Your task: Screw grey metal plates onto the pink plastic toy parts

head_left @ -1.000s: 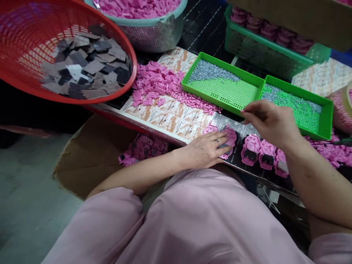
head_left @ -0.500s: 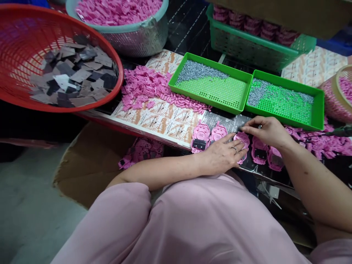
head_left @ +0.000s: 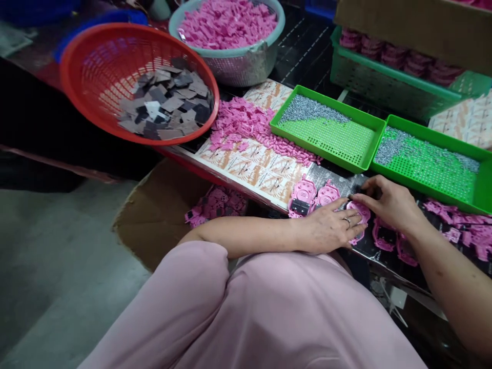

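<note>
Taking the lime-green perforated tray (head_left: 330,138) as my mark, I have one pink casing (head_left: 360,207) lying on the table on the tray's near side. On my feed the left hand (head_left: 331,225) lies flat across that casing, fingers extended and slightly spread, covering much of it. The right hand (head_left: 395,202) is bent at the casing's upper end, toward the tray, thumb and forefinger close together; I cannot tell whether they pinch anything. Also on the tray's near side I see two more casings (head_left: 302,197) left of the hands, the outer one showing a dark panel, and others partly hidden beneath the right wrist. Tiny silvery screw-like pieces (head_left: 315,108) heap along the tray's far side. A second green tray (head_left: 426,174) adjoins it on the right; loose pink parts (head_left: 244,120) and a red basket (head_left: 88,77) of flat plates (head_left: 172,105) sit to its left.
</note>
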The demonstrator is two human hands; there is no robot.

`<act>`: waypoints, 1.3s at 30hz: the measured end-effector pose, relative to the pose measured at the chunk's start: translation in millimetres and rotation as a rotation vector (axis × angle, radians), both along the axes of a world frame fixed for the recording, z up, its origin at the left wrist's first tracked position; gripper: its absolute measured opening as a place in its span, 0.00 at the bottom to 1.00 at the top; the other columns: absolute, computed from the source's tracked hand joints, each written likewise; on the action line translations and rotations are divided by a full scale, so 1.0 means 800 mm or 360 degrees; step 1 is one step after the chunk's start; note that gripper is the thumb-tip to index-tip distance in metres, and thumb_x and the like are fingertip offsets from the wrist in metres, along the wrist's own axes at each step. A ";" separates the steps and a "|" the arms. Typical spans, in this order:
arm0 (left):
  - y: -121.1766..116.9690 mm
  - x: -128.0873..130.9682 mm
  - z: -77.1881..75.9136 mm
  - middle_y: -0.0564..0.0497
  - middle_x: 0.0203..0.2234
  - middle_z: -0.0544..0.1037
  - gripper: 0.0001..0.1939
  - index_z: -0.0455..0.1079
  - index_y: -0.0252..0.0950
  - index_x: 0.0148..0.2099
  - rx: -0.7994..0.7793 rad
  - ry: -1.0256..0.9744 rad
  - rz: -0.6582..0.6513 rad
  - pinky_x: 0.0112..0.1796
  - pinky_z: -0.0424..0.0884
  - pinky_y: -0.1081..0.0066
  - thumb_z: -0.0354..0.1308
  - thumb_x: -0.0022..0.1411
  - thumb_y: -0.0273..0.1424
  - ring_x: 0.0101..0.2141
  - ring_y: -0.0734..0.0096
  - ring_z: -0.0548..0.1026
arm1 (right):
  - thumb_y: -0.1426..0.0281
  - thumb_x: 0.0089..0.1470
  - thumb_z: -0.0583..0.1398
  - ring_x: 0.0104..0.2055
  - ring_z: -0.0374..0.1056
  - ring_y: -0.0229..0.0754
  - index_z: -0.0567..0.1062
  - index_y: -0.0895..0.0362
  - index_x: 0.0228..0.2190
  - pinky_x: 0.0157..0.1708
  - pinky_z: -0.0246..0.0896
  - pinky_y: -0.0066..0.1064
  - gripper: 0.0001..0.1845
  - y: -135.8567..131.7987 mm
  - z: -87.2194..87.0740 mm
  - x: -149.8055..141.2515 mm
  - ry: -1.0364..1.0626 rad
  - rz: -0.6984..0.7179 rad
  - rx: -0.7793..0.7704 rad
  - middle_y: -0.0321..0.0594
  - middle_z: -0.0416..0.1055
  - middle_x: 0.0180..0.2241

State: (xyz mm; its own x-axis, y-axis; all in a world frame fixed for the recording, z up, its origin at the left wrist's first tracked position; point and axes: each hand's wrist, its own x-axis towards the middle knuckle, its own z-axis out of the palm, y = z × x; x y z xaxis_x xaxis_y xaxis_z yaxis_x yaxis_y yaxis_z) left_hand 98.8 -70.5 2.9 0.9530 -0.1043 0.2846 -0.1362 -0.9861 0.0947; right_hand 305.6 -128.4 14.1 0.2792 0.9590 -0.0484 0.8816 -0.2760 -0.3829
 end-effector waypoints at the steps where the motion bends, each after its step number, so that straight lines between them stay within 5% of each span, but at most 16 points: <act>1: 0.000 0.000 -0.001 0.42 0.54 0.73 0.23 0.68 0.31 0.58 -0.0007 -0.0003 0.0002 0.58 0.60 0.55 0.54 0.67 0.40 0.55 0.61 0.69 | 0.52 0.47 0.66 0.25 0.66 0.41 0.74 0.55 0.32 0.23 0.56 0.31 0.20 -0.001 0.003 0.000 -0.0027 0.0031 0.0042 0.37 0.73 0.27; 5: -0.006 0.003 -0.006 0.39 0.53 0.73 0.23 0.69 0.30 0.56 -0.0020 -0.0056 -0.0014 0.58 0.58 0.52 0.55 0.66 0.40 0.54 0.59 0.70 | 0.55 0.58 0.59 0.29 0.68 0.40 0.77 0.55 0.36 0.26 0.58 0.32 0.16 0.013 0.026 -0.017 -0.0199 0.0392 0.0434 0.39 0.75 0.34; 9: 0.002 -0.004 0.000 0.40 0.50 0.75 0.22 0.71 0.31 0.54 -0.0054 -0.0170 -0.0029 0.55 0.61 0.56 0.53 0.67 0.42 0.51 0.59 0.72 | 0.70 0.61 0.56 0.39 0.67 0.45 0.77 0.55 0.41 0.28 0.53 0.33 0.10 0.059 0.045 -0.050 -0.0843 0.0874 0.0551 0.41 0.75 0.38; 13: 0.056 -0.025 0.024 0.44 0.40 0.79 0.15 0.75 0.34 0.44 -0.0007 -0.0082 0.0166 0.39 0.68 0.65 0.49 0.70 0.34 0.40 0.63 0.75 | 0.76 0.58 0.56 0.38 0.62 0.47 0.77 0.56 0.37 0.33 0.48 0.37 0.10 0.104 0.046 -0.062 -0.1250 0.1277 0.0385 0.43 0.73 0.36; 16: 0.110 -0.040 0.039 0.45 0.35 0.78 0.11 0.75 0.33 0.42 0.0058 0.0056 0.0527 0.36 0.66 0.67 0.51 0.66 0.25 0.39 0.64 0.74 | 0.76 0.57 0.58 0.36 0.60 0.47 0.76 0.57 0.35 0.33 0.46 0.37 0.07 0.120 0.041 -0.061 -0.1282 0.1490 0.0456 0.43 0.71 0.32; 18: 0.137 -0.043 0.039 0.45 0.36 0.77 0.10 0.76 0.33 0.40 0.0021 0.0165 0.0584 0.34 0.65 0.69 0.53 0.65 0.26 0.40 0.63 0.74 | 0.78 0.54 0.59 0.35 0.59 0.47 0.77 0.59 0.34 0.33 0.45 0.38 0.07 0.126 0.038 -0.059 -0.1303 0.1592 0.0534 0.43 0.70 0.31; 26: 0.172 -0.022 0.007 0.47 0.36 0.77 0.07 0.77 0.36 0.37 0.0162 0.0196 0.0435 0.30 0.65 0.70 0.57 0.63 0.29 0.38 0.65 0.75 | 0.81 0.48 0.61 0.35 0.61 0.46 0.77 0.58 0.28 0.34 0.52 0.38 0.07 0.136 0.031 -0.058 -0.1351 0.1774 0.0750 0.41 0.70 0.29; 32: 0.178 -0.022 0.002 0.46 0.39 0.76 0.12 0.76 0.36 0.37 0.0215 0.0166 0.0274 0.34 0.68 0.70 0.51 0.66 0.24 0.41 0.68 0.74 | 0.83 0.45 0.58 0.36 0.64 0.48 0.78 0.58 0.31 0.33 0.59 0.40 0.13 0.133 0.020 -0.053 -0.1314 0.1698 0.0859 0.42 0.71 0.32; 39: 0.184 -0.034 0.001 0.46 0.38 0.76 0.11 0.75 0.37 0.36 -0.0006 0.0057 0.0369 0.37 0.69 0.71 0.51 0.66 0.24 0.41 0.69 0.74 | 0.80 0.52 0.55 0.37 0.67 0.48 0.77 0.55 0.35 0.34 0.61 0.41 0.13 0.131 0.017 -0.047 -0.1068 0.1587 0.0916 0.40 0.73 0.36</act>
